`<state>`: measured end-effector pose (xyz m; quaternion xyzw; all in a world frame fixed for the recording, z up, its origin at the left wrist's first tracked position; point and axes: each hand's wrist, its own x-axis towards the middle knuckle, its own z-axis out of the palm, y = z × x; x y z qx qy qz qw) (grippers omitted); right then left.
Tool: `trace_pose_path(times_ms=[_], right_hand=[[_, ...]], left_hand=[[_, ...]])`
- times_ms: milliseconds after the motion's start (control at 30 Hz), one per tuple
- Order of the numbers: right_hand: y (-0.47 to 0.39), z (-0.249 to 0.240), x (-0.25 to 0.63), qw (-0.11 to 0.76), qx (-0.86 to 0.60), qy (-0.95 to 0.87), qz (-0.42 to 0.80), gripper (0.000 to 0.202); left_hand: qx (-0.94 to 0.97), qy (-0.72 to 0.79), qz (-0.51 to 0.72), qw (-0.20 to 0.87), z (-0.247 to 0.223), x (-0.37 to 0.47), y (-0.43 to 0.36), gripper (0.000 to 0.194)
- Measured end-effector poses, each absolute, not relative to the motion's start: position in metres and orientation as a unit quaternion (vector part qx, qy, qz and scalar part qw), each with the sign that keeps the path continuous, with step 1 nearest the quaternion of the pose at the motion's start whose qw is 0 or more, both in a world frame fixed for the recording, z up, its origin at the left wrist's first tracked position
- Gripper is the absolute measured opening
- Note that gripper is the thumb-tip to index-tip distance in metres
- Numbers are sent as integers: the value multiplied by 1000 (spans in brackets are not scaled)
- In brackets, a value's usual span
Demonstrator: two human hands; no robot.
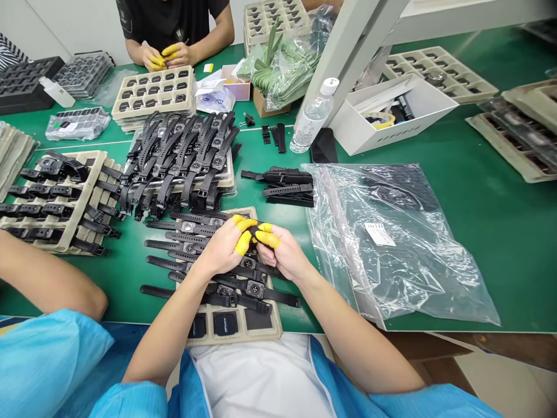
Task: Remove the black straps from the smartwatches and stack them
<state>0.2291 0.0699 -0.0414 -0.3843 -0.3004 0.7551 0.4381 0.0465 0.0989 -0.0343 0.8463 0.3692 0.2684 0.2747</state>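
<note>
Yellow finger cots cover the fingertips of both my hands, which meet over the near tray. Closed in a pinch, my left hand grips a black watch strap. From the other side my right hand pinches the same strap; fingers hide most of it, and I cannot tell if a watch body is attached. Under my hands is a beige tray with several strapped smartwatches lying across it, backs up. In its nearest row sit square black watch bodies without straps.
Loose straps and a clear plastic bag lie to the right. Piled strapped watches and another watch tray stand left. A bottle and white box are behind. A co-worker's arm is close at left; another person sits opposite.
</note>
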Motion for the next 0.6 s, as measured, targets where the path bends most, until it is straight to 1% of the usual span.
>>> trace_pose_path(times_ms=[167,300,400,467,600], right_hand=[[69,-42,228,443,-381,-310,750,33],[69,-41,229,460,-368,-298,751,37],[70,-39,230,460,-365,-318,745,41],[70,-39,230,435,-356,-323,761,42],[71,-37,234,337,-338,-314,820,44]], left_hand=[[828,343,306,321,-36,46,100,36],[769,385,359,362,-41,47,101,33],[711,398,437,381,-43,52,100,23],[682,386,484,389,-43,56,98,19],[544,413,578,447,-36,58,100,28]])
